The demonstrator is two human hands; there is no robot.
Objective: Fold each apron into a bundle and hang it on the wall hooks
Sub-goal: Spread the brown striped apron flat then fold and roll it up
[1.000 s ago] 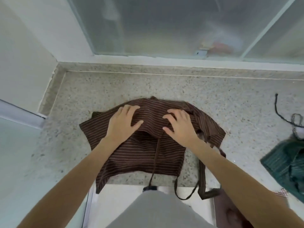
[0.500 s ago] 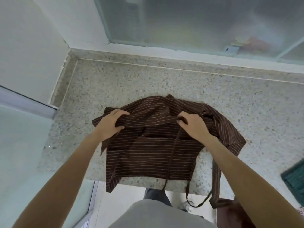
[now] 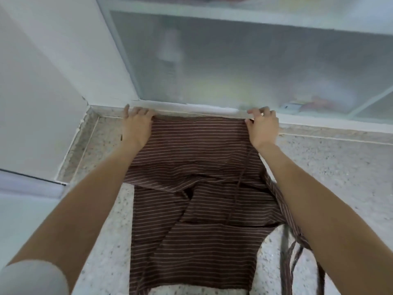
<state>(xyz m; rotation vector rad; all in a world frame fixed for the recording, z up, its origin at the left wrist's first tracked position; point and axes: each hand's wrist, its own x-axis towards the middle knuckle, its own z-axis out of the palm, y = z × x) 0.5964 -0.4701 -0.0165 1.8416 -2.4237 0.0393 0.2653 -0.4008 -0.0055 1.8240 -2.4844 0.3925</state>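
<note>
Speckled stone makes up the countertop [image 3: 331,179], a pale grey-beige terrazzo with dark flecks, running back to a raised lip of the same stone. Behind it stands a frosted glass window [image 3: 234,67] in a white frame, its panes cloudy, with only blurred colours showing through. A plain white wall [image 3: 42,81] closes off the left side.

One apron [image 3: 191,220] lies spread flat on the countertop, reaching from the back lip toward the near edge. It is a soft brown cloth with thin pale stripes running across it. The far part is pulled smooth and straight; the middle is rumpled, with overlapping folds and a diagonal crease. A narrow brown strap [image 3: 238,188] trails down over the fabric, and more ties [image 3: 291,258], at least two, hang in loops at the near right.

Two bare forearms reach out over the cloth. The left hand [image 3: 137,124] sits on the far left corner of the apron, fingers fairly straight and pointing to the window frame; whether it pinches the hem underneath I cannot tell. The right hand [image 3: 262,126] holds the far right corner, thumb and curled fingers nipping the edge of the cloth.
</note>
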